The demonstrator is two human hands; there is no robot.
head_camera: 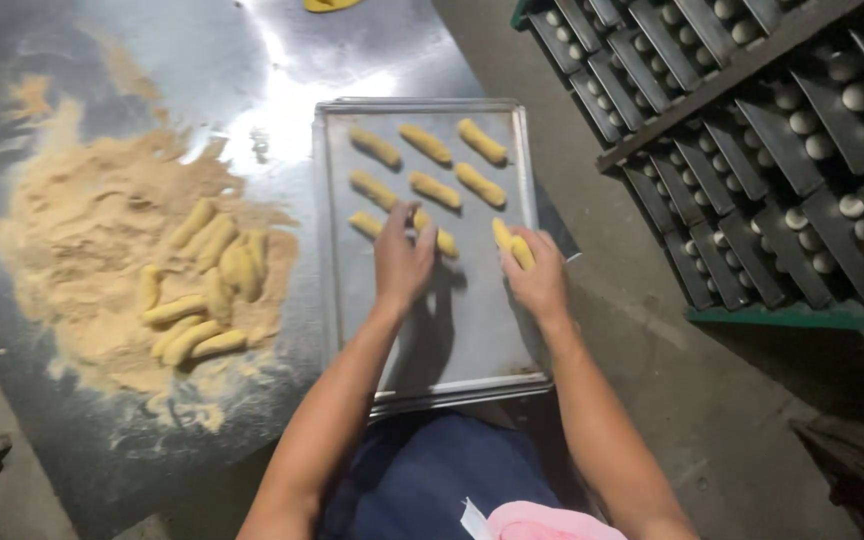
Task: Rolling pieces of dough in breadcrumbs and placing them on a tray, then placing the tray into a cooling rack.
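On the near half of the shallow rectangular metal baking tray point(472, 340), the person's two hands are setting down crumb-coated yellow dough sticks. Left hand point(402, 262) rests with its fingers curled loosely over one short dough stick point(432, 232) in the third row, touching it from the near side; right hand point(539, 278) pinches another stick point(512, 243) lightly between thumb and fingertips, just right of the first. Six more sticks point(428, 165) lie in slanted rows farther up the tray. These pieces look soft and light, likely to bend or dent, so a gentle hold along the middle suits them. Left of the tray, a pile of uncoated sticks point(202, 285) sits in tan crumbs point(82, 230) on the steel table point(12, 60).
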